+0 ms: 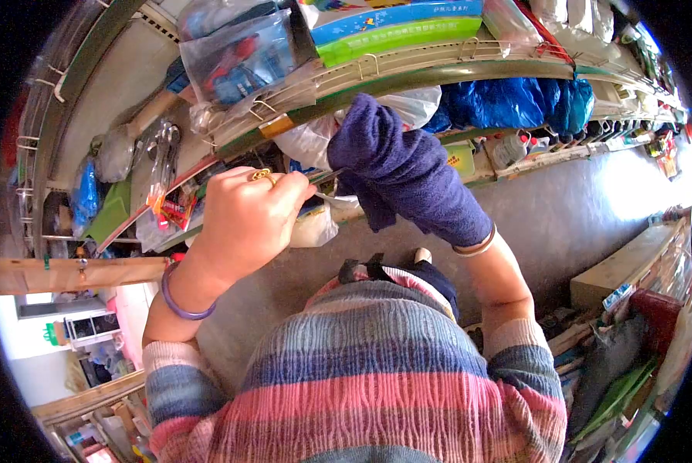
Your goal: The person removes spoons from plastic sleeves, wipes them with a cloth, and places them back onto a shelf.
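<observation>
A dark navy cloth (407, 166), with a towel-like texture, is wrapped round my right hand and forearm, down to a bracelet at my right wrist (481, 251). The fingers of that hand are hidden under it. My left hand (249, 220) is closed, thumb and fingers pinched together, just left of the cloth. Something thin and dark shows between its fingertips and the cloth; I cannot make out what it is. A gold-coloured ring (263, 177) is on the left hand and a purple bangle (182, 297) on the wrist.
A shelf (377, 85) curves across the view beyond my hands, with a blue and green box (400, 31) and bagged goods on it. Blue plastic bags (508, 104) lie on the level below. A long box (631, 258) and piled goods stand at the right.
</observation>
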Action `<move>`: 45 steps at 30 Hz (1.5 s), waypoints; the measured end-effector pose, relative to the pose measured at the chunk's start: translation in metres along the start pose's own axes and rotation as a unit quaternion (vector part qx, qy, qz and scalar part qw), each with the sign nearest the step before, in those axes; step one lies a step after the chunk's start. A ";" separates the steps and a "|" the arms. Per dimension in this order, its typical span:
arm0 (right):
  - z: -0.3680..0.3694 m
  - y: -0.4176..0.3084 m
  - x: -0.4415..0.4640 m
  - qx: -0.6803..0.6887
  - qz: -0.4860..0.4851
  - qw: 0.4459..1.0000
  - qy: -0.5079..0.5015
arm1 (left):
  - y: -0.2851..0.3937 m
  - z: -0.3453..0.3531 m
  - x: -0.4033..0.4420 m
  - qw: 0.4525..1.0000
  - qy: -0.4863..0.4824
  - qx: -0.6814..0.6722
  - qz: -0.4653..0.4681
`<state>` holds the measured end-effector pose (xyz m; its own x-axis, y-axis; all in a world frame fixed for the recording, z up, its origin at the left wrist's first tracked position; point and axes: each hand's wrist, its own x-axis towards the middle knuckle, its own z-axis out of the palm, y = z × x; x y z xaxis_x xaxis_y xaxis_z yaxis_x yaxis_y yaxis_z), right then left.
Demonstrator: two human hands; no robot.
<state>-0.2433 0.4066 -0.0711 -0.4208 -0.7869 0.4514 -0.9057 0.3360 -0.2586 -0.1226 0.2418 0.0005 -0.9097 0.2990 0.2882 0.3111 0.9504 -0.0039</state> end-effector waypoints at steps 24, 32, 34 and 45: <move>0.030 -0.009 -0.010 -0.085 0.178 0.955 0.222 | 0.013 0.034 -0.019 0.978 0.144 -0.069 -0.133; 0.052 -0.020 0.007 0.063 0.117 0.975 0.180 | 0.034 0.074 -0.016 0.949 0.228 -0.127 -0.178; 0.055 -0.024 0.005 0.149 0.091 0.956 0.237 | 0.037 0.079 -0.015 0.940 0.230 -0.157 -0.197; 0.033 -0.015 0.014 0.101 0.084 0.956 0.261 | 0.048 0.096 -0.022 0.861 0.152 -0.364 -0.321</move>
<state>-0.2335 0.3736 -0.0894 -0.5763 -0.3480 0.7395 -0.8164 0.2870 -0.5012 -0.1138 0.2889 -0.0978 -0.8784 -0.4102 0.2453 -0.0389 0.5728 0.8188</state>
